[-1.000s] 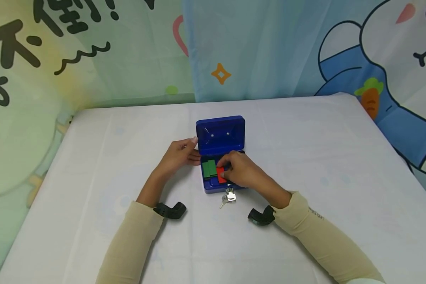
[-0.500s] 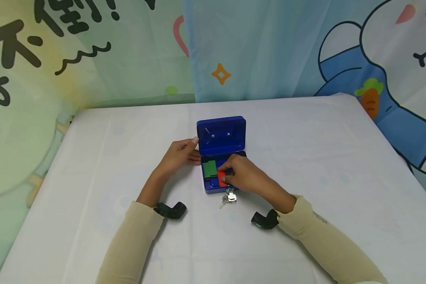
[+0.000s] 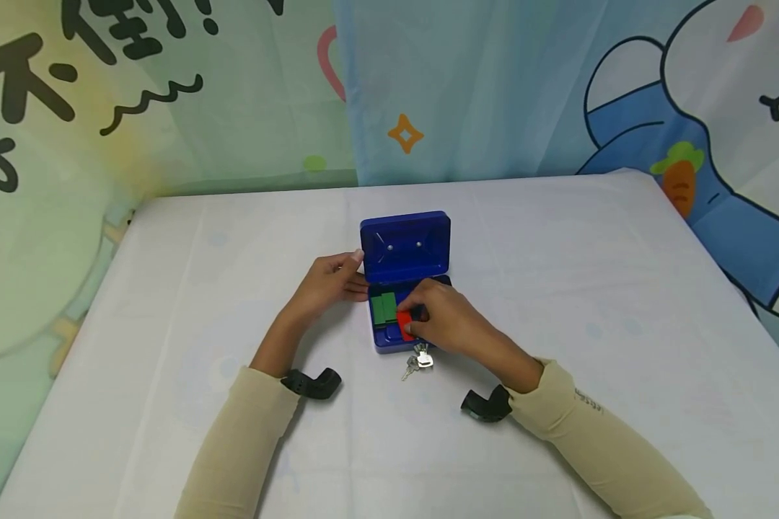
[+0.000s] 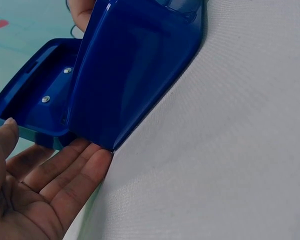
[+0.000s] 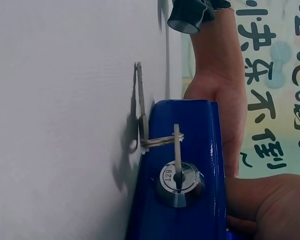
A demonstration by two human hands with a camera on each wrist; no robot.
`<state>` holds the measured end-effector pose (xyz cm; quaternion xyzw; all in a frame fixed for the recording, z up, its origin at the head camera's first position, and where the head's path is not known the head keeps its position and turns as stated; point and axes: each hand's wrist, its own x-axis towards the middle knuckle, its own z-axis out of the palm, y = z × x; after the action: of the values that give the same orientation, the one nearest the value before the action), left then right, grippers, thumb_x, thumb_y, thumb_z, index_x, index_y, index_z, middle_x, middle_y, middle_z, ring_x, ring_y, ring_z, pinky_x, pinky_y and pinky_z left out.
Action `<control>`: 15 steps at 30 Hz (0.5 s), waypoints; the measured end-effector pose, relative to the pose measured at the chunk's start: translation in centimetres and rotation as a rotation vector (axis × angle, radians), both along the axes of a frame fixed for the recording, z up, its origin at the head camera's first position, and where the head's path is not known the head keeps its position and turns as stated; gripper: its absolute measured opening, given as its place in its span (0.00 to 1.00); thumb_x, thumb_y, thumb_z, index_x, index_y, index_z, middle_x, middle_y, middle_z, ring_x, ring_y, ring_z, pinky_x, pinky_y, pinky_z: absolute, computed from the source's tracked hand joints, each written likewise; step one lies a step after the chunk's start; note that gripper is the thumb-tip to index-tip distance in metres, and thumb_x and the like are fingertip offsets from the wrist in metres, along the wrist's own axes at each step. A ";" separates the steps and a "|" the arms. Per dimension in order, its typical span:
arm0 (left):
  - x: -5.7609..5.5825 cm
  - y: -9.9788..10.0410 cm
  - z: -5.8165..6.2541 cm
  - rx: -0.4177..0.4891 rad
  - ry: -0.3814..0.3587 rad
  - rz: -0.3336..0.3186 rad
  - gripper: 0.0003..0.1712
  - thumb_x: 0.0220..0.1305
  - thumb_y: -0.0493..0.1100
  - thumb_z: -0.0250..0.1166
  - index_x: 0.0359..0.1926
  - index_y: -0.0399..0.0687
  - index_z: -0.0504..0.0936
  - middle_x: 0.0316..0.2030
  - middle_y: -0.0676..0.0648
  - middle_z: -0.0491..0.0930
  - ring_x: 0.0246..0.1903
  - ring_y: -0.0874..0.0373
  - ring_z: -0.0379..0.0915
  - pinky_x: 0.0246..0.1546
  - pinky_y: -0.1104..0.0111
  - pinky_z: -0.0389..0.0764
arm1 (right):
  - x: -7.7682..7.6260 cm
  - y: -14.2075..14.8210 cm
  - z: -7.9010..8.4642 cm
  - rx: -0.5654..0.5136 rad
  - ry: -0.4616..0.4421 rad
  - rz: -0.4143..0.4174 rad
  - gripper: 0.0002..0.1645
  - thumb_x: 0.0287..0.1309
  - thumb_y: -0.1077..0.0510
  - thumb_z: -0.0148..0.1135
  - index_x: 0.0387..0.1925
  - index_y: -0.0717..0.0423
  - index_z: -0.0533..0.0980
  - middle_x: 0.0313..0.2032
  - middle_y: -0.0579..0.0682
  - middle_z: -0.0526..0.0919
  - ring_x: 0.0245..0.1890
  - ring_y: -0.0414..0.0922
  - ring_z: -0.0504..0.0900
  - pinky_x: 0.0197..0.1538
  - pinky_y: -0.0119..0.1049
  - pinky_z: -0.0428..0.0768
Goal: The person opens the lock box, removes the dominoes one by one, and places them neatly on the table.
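Observation:
A blue cash box stands on the table with its lid raised. My left hand is at the box's left side; in the left wrist view its extended fingers touch the back corner of the body and the thumb lies at the lid's edge. Inside the box, green blocks sit on the left. Beside them my right hand pinches a red block between thumb and fingers. The right wrist view shows the front lock with a key in it; the box wall hides the blocks there.
A second key hangs from the lock's key over the white tablecloth. Black wrist cameras jut from both sleeves. A printed curtain hangs behind the table's far edge.
My right hand has shifted slightly to the right and toward the front, and the red block has moved a little toward the box's front wall with it. The left hand stays put.

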<state>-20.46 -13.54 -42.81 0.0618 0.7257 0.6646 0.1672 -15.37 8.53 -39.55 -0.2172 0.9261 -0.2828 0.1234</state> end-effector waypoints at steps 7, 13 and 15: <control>0.0 -0.1 0.0 -0.005 0.004 -0.005 0.28 0.76 0.53 0.50 0.58 0.34 0.76 0.40 0.33 0.83 0.37 0.45 0.83 0.40 0.59 0.84 | 0.0 0.0 0.2 -0.039 -0.052 -0.022 0.14 0.56 0.63 0.69 0.46 0.57 0.83 0.45 0.51 0.81 0.46 0.48 0.77 0.52 0.45 0.77; 0.0 -0.1 -0.1 -0.006 0.012 -0.009 0.27 0.76 0.53 0.50 0.59 0.35 0.76 0.40 0.34 0.83 0.37 0.46 0.83 0.40 0.59 0.84 | -0.3 0.4 0.0 -0.122 -0.065 -0.043 0.11 0.60 0.63 0.67 0.45 0.58 0.83 0.42 0.50 0.82 0.42 0.46 0.78 0.47 0.40 0.81; -0.1 0.0 -0.1 -0.007 0.012 -0.010 0.28 0.76 0.54 0.50 0.60 0.35 0.76 0.41 0.34 0.83 0.37 0.47 0.83 0.40 0.59 0.84 | -0.4 0.6 -0.1 -0.170 -0.047 -0.049 0.09 0.60 0.63 0.66 0.43 0.57 0.84 0.40 0.49 0.82 0.41 0.46 0.78 0.45 0.39 0.81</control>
<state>-20.53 -13.58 -42.92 0.0686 0.7286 0.6609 0.1664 -15.80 9.18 -39.64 -0.1977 0.9005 -0.3685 0.1193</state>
